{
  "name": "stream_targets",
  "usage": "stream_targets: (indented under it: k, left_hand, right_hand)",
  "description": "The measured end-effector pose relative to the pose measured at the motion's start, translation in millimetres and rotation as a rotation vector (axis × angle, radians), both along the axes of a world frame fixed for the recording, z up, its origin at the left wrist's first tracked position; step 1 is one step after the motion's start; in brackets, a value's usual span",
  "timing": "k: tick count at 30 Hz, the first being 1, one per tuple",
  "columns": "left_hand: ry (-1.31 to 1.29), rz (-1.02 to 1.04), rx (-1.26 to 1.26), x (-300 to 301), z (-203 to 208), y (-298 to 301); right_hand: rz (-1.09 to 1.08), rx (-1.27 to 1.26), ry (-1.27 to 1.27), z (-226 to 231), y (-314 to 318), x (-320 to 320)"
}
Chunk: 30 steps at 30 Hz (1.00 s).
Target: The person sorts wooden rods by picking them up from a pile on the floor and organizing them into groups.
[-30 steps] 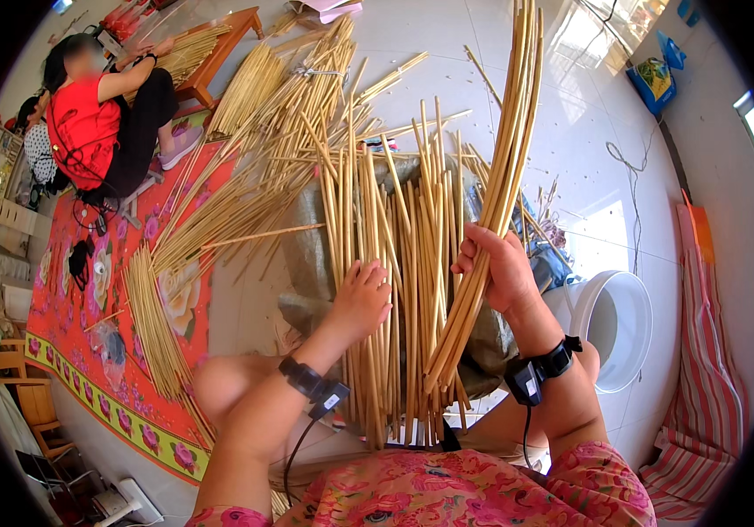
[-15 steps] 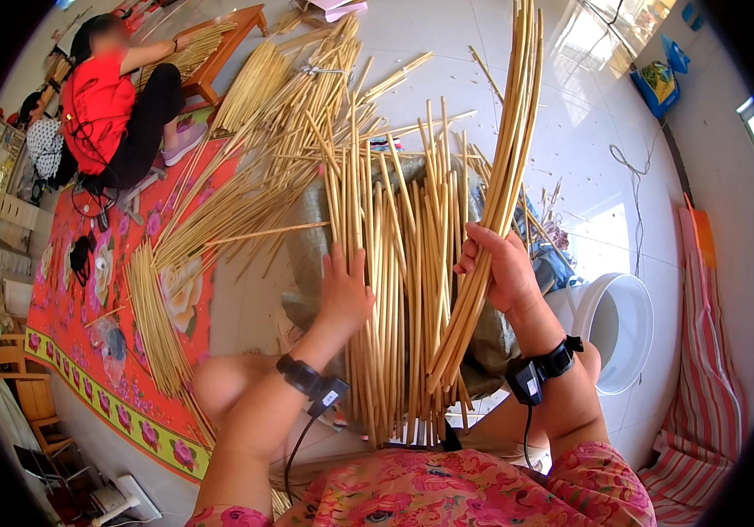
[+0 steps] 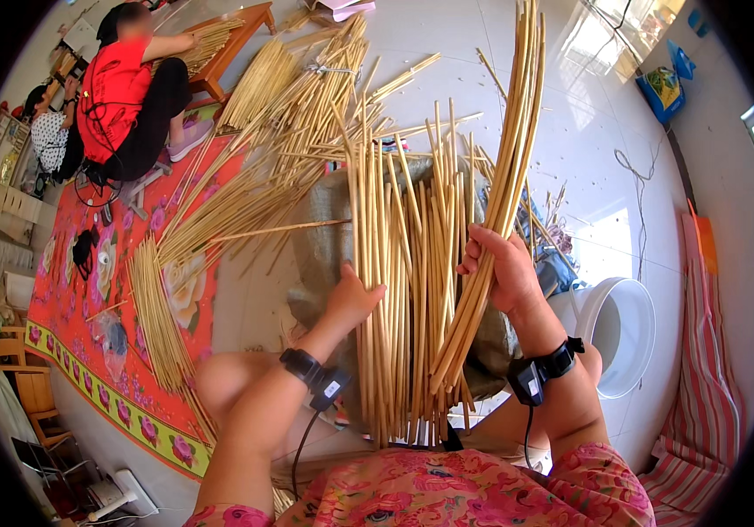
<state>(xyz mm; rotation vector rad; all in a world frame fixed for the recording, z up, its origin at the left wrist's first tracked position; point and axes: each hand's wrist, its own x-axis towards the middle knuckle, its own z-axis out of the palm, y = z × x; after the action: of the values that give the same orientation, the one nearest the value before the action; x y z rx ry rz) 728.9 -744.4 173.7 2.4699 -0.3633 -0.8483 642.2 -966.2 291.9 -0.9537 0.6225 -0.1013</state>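
My right hand [image 3: 504,268] is closed round a bundle of long, thin tan sticks [image 3: 518,167], held upright with its top leaning slightly right. Across my lap lies a wider heap of similar sticks [image 3: 412,272], resting on a grey-green woven sack [image 3: 329,198]. At the left edge of this heap, my left hand [image 3: 352,303] has its thumb over the outer sticks; its other fingers bend down the side and are partly hidden. The lower end of the right-hand bundle overlaps the heap's right side.
More sticks [image 3: 263,202] spread over the floor and red floral mat [image 3: 69,290]. At the far left a person in red [image 3: 118,92] sits by a low wooden table [image 3: 228,53], with another person [image 3: 50,136] behind. A white bucket [image 3: 632,338] lies tipped to my right.
My left hand has gone from fingers stretched over the heap to bent at its left edge, thumb across. The left sticks stand more closely together. My right hand keeps its bundle nearly still.
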Motion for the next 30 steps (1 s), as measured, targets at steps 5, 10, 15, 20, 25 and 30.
stream_targets:
  k: [5,10,15,20,25,30]
  left_hand:
    - [-0.001,-0.059,-0.112,-12,18,-11]
    - [-0.132,-0.126,-0.228,-20,5,-19]
    - [-0.039,-0.13,-0.384,-30,11,-29]
    - [-0.058,-0.164,-0.468,-35,14,-30]
    - [-0.019,-0.161,-0.437,-29,4,-27]
    - [-0.297,-0.197,-0.37,-26,-5,-24]
  right_hand:
    - [0.011,-0.008,-0.005,-1,-3,-2]
    - [-0.003,-0.013,0.002,4,-2,-2]
    - [-0.007,-0.006,0.001,1,-4,-3]
    - [-0.011,0.006,0.002,3,-2,-2]
    - [-0.013,0.001,-0.002,0,-3,-2]
    - [-0.007,-0.007,0.002,-1,-4,-2]
